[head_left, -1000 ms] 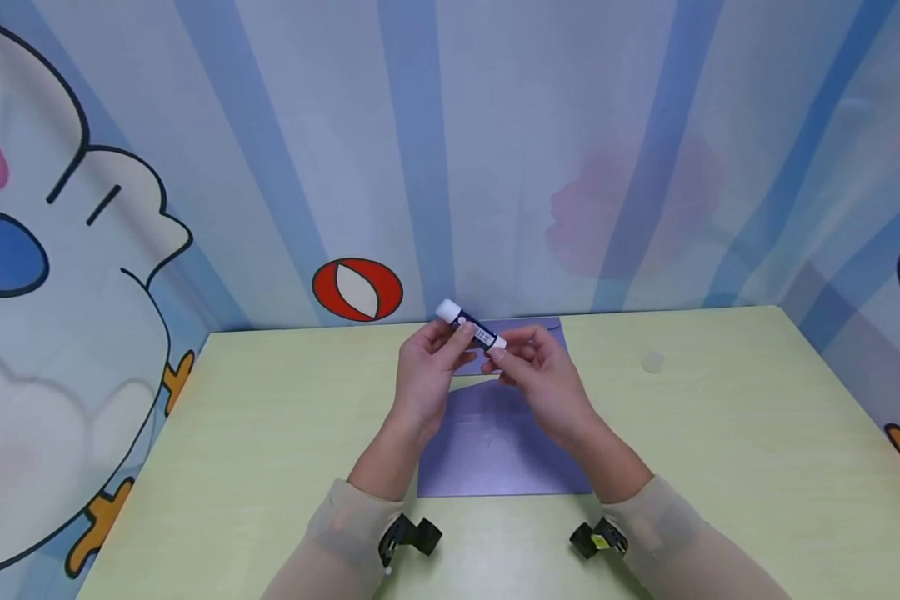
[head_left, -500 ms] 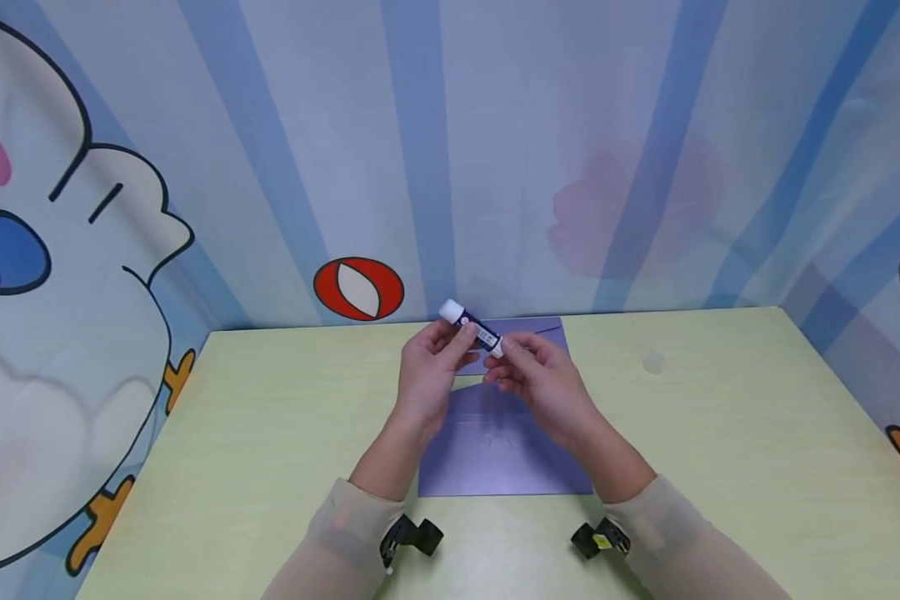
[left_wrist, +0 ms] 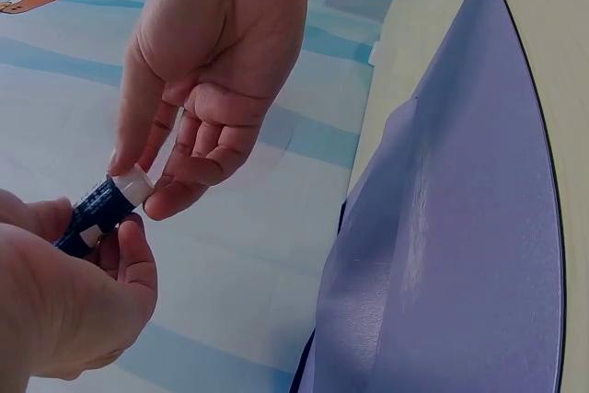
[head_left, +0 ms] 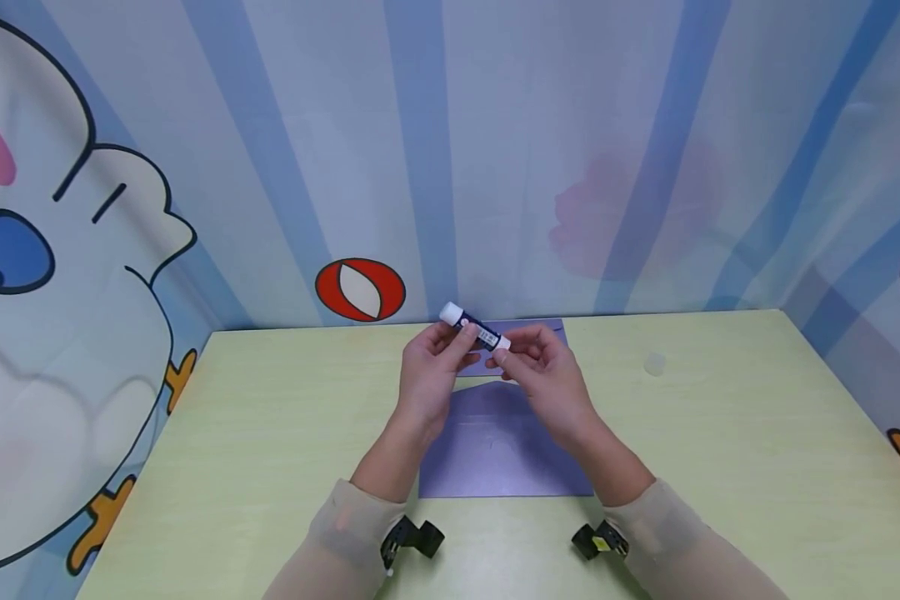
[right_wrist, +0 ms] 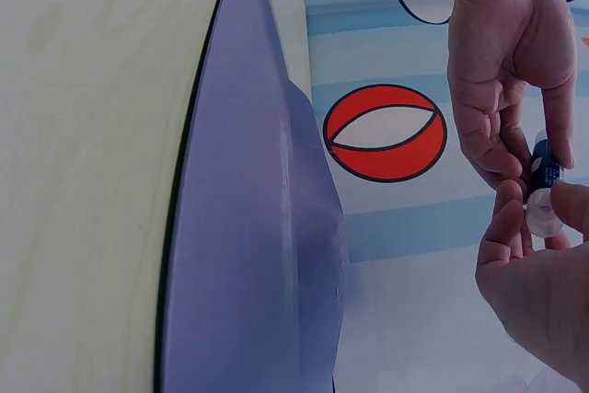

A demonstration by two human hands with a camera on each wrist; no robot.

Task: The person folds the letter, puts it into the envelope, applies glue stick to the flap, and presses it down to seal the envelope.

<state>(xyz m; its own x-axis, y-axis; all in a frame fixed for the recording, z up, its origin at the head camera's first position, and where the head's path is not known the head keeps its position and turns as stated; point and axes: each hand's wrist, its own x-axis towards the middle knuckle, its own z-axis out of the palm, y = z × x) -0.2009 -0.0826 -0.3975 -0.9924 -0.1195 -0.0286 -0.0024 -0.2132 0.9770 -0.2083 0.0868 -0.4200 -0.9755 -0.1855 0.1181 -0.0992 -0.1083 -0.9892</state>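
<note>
A glue stick (head_left: 480,327), dark blue with white ends and a pale label, is tilted in the air above the table. My left hand (head_left: 429,371) grips its body between thumb and fingers, the wide white end up and to the left. At the lower white end, the thumb and fingers of my right hand (head_left: 547,379) pinch the base, as the right hand (left_wrist: 216,71) shows in the left wrist view. Below both hands lies a purple envelope (head_left: 502,458), its pointed flap spread away from me. Behind it is another purple paper piece (head_left: 551,333), partly hidden by the hands.
The pale wooden table (head_left: 720,450) meets a blue striped backdrop (head_left: 487,167) at its rear edge. A small translucent disc (head_left: 654,363) lies to the right of the hands. Black wrist cameras stick out from both sleeves.
My right fingers have shifted around the lower end of the glue stick, curling over it and then opening out again. The left hand keeps its grip almost unmoved. The envelope stays put.
</note>
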